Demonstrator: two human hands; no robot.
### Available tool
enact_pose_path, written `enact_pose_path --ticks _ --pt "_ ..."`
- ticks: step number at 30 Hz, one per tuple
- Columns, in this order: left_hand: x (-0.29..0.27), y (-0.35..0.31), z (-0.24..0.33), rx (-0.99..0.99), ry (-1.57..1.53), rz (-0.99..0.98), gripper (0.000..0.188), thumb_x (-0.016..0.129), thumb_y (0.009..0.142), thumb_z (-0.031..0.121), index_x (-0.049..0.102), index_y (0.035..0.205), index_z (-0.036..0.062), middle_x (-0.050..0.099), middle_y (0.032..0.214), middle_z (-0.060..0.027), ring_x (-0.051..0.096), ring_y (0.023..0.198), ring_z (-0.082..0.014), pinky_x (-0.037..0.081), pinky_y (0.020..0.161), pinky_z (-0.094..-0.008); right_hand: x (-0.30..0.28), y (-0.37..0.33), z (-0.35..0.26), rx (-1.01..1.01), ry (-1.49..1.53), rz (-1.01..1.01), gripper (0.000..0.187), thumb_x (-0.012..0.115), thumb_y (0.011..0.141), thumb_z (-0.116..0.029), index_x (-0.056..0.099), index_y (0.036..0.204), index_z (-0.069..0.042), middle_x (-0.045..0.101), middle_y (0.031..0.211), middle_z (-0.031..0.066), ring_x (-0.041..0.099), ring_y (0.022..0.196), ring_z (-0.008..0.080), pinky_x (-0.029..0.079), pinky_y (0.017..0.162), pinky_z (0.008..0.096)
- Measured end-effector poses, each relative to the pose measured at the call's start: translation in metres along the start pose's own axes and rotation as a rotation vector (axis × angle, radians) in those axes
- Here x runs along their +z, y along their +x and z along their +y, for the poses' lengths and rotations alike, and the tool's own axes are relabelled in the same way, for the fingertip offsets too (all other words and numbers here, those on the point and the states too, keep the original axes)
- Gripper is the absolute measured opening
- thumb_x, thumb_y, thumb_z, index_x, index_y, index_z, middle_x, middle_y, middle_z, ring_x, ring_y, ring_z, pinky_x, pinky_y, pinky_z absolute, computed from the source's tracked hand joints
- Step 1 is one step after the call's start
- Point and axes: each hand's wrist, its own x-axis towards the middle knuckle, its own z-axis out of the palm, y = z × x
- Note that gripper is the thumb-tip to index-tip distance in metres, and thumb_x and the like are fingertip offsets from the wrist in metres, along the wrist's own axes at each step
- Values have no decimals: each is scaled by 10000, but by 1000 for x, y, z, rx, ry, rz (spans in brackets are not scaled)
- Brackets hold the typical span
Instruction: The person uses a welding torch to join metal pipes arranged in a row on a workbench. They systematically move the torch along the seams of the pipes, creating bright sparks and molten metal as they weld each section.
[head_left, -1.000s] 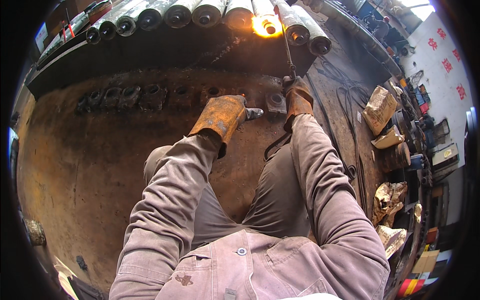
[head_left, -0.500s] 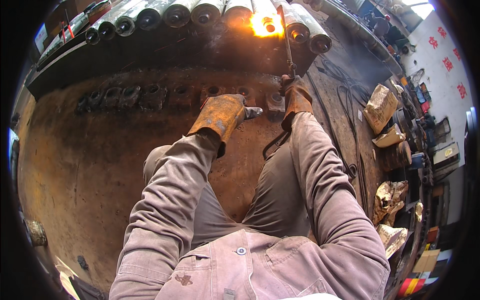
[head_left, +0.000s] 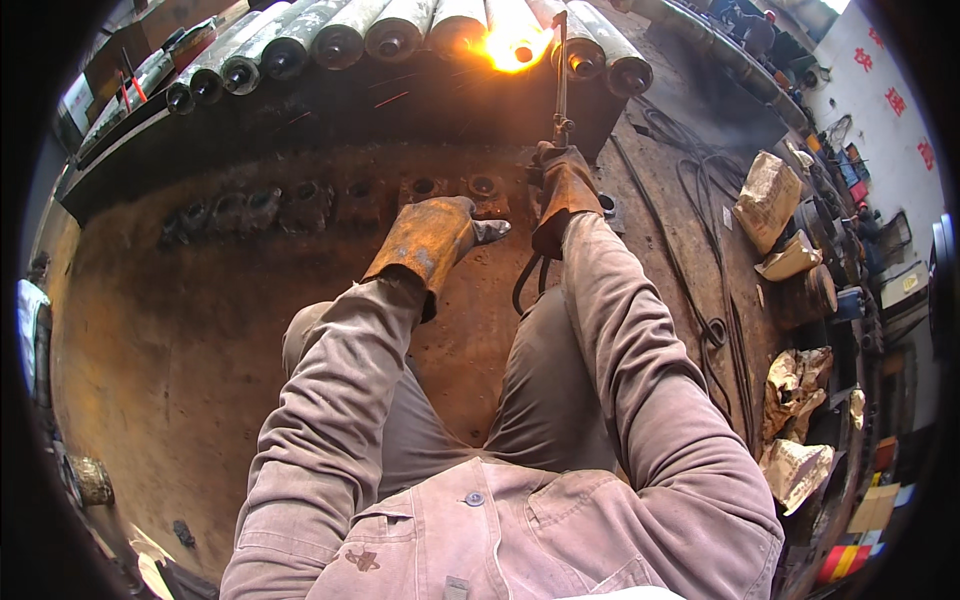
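My right hand (head_left: 564,188), in a worn leather work glove, is shut on the handle of a cutting torch (head_left: 562,85). The long torch points away from me, toward a row of metal rollers. Bright orange flame and glow (head_left: 515,52) cover the end of one roller (head_left: 508,18), and a few sparks fly to the left. The torch tip is hard to make out in the glare. My left hand (head_left: 425,245), in an orange-brown glove, hangs over the floor near metal blocks with round holes (head_left: 423,188). Its thumb sticks out to the right, and I see nothing in it.
More rollers (head_left: 338,42) lie side by side on a dark steel support (head_left: 350,110). Several holed blocks line the floor below it. Hoses (head_left: 690,250) snake along my right. Crumpled paper sacks (head_left: 768,200) and a rusty drum-like part (head_left: 803,298) stand farther right.
My view has shifted slightly. The right hand and torch have moved a little left, and the glow sits farther left on the roller end. The left hand has hardly moved.
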Motion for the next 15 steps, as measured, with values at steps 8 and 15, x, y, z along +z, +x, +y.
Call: enact_pose_path --ticks 8,15 --pt "-11 -5 38 -76 40 -71 1025 742 1156 976 839 1740 139 819 1788 -237 756 1685 -489 601 1435 -649 3 68 16 267 294 -154 349 837 1270 -522 881 1370 -190 910 1165 75 889 1083 285 682 917 493" --pt "-3 -23 28 -108 25 -49 1125 733 1130 1023 780 1833 145 795 1836 -226 718 1736 -474 574 1456 -603 -2 10 -10 -206 -262 -11 539 656 1259 -482 987 1373 -71 1013 1262 189 992 1239 360 740 1043 527"
